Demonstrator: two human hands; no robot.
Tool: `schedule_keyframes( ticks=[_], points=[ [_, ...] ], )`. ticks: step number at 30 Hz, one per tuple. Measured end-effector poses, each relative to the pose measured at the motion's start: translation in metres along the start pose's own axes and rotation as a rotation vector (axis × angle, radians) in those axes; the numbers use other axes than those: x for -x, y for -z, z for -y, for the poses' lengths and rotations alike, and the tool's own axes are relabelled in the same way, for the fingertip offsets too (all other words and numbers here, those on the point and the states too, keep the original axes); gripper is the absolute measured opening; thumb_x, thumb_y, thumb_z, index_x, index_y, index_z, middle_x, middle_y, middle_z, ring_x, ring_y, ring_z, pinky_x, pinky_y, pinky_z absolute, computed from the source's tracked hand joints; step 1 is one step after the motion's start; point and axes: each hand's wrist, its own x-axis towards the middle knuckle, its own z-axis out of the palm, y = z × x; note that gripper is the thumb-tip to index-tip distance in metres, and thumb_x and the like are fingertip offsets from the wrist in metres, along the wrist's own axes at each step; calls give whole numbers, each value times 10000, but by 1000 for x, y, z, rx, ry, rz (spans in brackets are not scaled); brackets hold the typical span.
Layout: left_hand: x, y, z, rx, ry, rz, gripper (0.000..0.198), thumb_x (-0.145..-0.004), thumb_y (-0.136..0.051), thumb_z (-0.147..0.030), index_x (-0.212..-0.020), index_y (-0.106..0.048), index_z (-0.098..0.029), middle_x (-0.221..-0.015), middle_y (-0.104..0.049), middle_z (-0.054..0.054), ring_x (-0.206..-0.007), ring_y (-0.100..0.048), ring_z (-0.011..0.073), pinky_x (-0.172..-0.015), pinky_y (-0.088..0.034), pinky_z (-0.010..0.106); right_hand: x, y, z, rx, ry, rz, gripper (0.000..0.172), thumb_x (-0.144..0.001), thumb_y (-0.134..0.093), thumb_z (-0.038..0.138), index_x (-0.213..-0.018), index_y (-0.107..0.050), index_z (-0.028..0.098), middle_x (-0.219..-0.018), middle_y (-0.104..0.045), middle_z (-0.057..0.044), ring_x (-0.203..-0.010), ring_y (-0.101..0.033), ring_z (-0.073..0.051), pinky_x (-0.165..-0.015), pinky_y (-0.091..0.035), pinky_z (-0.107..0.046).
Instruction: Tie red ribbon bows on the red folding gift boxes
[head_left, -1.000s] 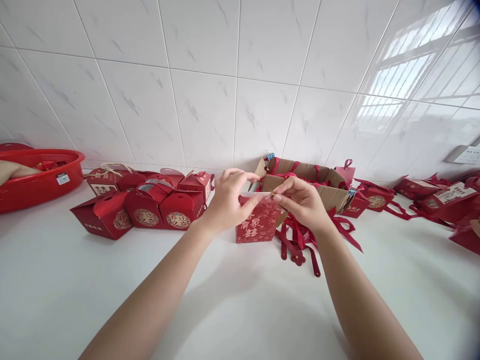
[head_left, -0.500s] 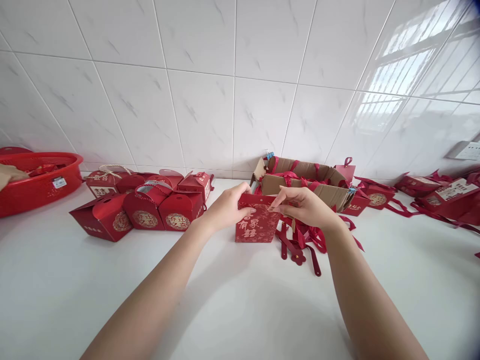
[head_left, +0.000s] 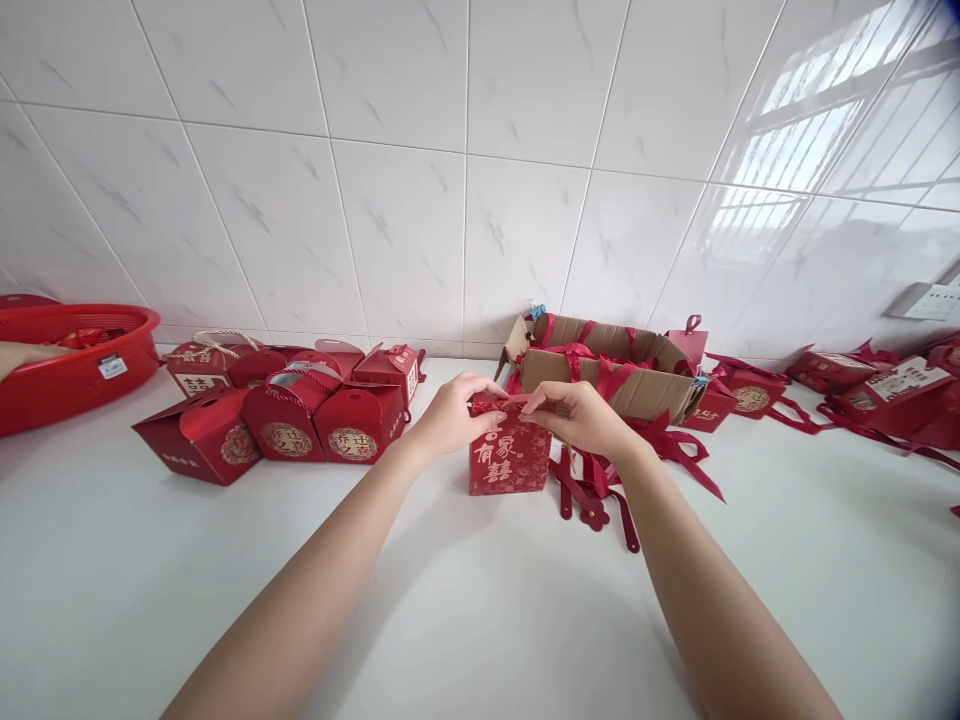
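A red gift box (head_left: 508, 462) with light Chinese characters stands upright on the white table in front of me. My left hand (head_left: 459, 412) grips its upper left edge, thumb on the front face. At the upper right edge, my right hand (head_left: 576, 412) pinches the top with thumb and forefinger. The fingers behind the box are hidden. Dark red straps (head_left: 592, 508), one ending in a flower shape, lie just right of the box under my right hand.
An open cardboard box (head_left: 645, 395) draped with red ribbons stands behind my right hand. Several folded red gift boxes (head_left: 285, 435) sit at left, beside a red plastic basket (head_left: 90, 385). More red boxes (head_left: 892, 390) and ribbons lie at right, along the tiled wall (head_left: 397, 220).
The flap at the top of the box has folded down and in. My right hand has moved slightly left and lower along the top edge. The left hand stays at its corner.
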Motion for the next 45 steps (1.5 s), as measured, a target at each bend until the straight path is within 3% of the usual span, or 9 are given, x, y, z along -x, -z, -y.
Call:
schedule_keyframes(
  ticks=[8, 11, 18, 24, 34, 38, 41, 45],
  points=[
    [-1, -4, 2, -31, 38, -8, 126, -803, -575, -283, -875, -641, -204, -962, -636, 24, -912, -599, 179, -790, -471, 298, -3, -10, 10, 135, -49, -104, 107, -791, -614, 183, -797, -713, 224, -878, -611, -26, -709, -579, -130, -621, -494, -269],
    [0, -5, -2, -6, 91, -4, 122, -807, -561, -275, -861, -638, -197, -910, -667, 17, -853, -612, 177, -737, -472, 291, -1, -8, 18, 237, -102, -68, 113, -779, -633, 183, -764, -723, 250, -939, -554, -31, -715, -559, -128, -614, -497, -280],
    [0, -8, -6, 25, 97, 7, 128, -810, -544, -272, -810, -637, -184, -833, -676, 17, -765, -609, 171, -679, -468, 286, -3, -7, 19, 324, -110, -97, 111, -784, -640, 164, -755, -707, 248, -975, -633, -15, -877, -585, -188, -768, -502, -351],
    [-1, -9, -3, 18, 100, 3, 132, -803, -550, -271, -825, -647, -184, -850, -685, 19, -776, -615, 173, -686, -473, 285, -6, -15, 8, 316, -96, -114, 131, -766, -636, 133, -757, -708, 241, -972, -642, -11, -849, -602, -177, -752, -510, -339],
    [0, -8, -6, 14, 93, 14, 159, -812, -533, -290, -839, -642, -177, -860, -682, 37, -765, -618, 181, -663, -478, 288, -6, -16, 10, 239, -94, -135, 140, -779, -590, 132, -761, -691, 227, -945, -659, -24, -814, -615, -168, -700, -507, -312],
    [-1, -7, -5, 11, 87, 23, 154, -806, -528, -282, -838, -633, -174, -864, -678, 43, -773, -616, 187, -662, -477, 290, -7, -23, 6, 220, -125, -176, 85, -789, -579, 165, -841, -607, 227, -873, -658, -15, -791, -614, -176, -691, -491, -319],
    [0, -5, -4, 6, 72, 38, 154, -810, -509, -282, -850, -615, -178, -876, -668, 42, -789, -609, 186, -675, -474, 289, -8, -29, 1, 165, -157, -216, 144, -801, -575, 225, -926, -503, 224, -864, -645, -15, -776, -610, -179, -670, -482, -313],
    [3, -6, -8, -110, 38, 60, 150, -762, -549, -300, -879, -536, -208, -854, -616, 12, -734, -571, 171, -633, -453, 284, -11, -33, 0, 200, -182, -216, 105, -807, -569, 274, -786, -488, 210, -751, -610, -2, -663, -563, -158, -608, -444, -289]
  ],
)
